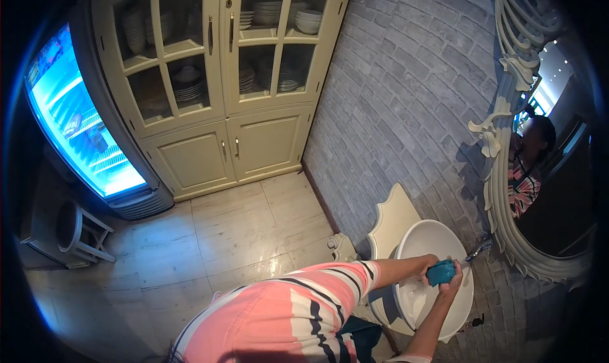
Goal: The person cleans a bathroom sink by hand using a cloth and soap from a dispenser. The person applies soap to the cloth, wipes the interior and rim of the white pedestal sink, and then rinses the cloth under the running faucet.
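Over a white basin (433, 236), both my hands grip a bunched teal cloth (442, 272). My left hand (429, 266) is closed on its near-left side, with that forearm reaching across the basin's rim. From below comes my right arm, and my right hand (451, 284) wraps the cloth's right side. Close beyond the cloth, a chrome tap (477, 251) stands at the wall side of the basin. Whether water is running cannot be made out. Parts of the fingers are hidden by the cloth.
The basin sits on a cream scalloped stand (393, 212) against a grey brick wall (399, 97). An ornate framed mirror (501, 198) hangs to the right. A cream dish cabinet (222, 128), a lit glass-door fridge (89, 122) and a stool (85, 236) stand to the left.
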{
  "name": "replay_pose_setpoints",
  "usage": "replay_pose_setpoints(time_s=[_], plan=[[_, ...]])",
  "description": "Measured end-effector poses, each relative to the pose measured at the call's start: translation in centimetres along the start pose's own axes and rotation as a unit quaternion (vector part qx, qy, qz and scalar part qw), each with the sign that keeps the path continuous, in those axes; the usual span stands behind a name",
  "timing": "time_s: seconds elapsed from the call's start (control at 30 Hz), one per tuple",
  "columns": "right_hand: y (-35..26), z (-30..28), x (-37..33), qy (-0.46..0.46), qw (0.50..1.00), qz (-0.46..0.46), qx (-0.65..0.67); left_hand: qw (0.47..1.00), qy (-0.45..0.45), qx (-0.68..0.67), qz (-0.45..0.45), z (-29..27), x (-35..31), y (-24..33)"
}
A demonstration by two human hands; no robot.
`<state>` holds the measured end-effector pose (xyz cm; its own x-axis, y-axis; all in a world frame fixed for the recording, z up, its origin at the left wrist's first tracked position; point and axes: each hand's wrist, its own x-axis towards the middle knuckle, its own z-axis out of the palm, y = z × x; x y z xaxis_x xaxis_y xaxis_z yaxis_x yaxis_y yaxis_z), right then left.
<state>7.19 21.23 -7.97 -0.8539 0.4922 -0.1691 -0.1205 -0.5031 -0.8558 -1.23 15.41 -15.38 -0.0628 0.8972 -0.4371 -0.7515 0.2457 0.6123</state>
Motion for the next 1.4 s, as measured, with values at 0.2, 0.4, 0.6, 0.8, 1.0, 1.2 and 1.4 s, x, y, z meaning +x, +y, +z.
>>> replay_pose_setpoints(time_s=[0.2,0.4,0.6,0.8,1.0,1.2,1.4], plan=[[-1.6,-2.1,-0.8,0.14,0.98,0.002,-0.142,0.994,0.046,-0.094,0.037,6.9,-4.2,0.8],[-0.6,-0.2,-1.1,0.115,0.98,-0.013,-0.164,0.985,0.113,-0.004,0.128,4.9,-5.6,0.4],[-1.0,-4.2,0.0,0.012,0.999,-0.004,-0.04,0.984,-0.113,-0.054,0.126,6.1,-6.0,0.7],[-2.0,-2.3,1.7,0.074,0.91,-0.13,-0.385,0.983,-0.162,0.085,-0.033,5.5,-5.7,0.5],[-3.1,-3.7,2.0,0.046,0.836,-0.204,-0.508,0.983,-0.119,-0.089,0.111,7.8,-4.8,-1.2],[-2.3,0.4,-0.4,-0.063,0.95,-0.009,-0.306,0.995,-0.067,-0.005,0.08,3.9,-4.1,-0.8],[-1.0,-0.1,-3.3,-0.186,0.982,-0.014,0.03,0.992,-0.017,-0.114,0.04,7.4,-5.0,-0.8]])
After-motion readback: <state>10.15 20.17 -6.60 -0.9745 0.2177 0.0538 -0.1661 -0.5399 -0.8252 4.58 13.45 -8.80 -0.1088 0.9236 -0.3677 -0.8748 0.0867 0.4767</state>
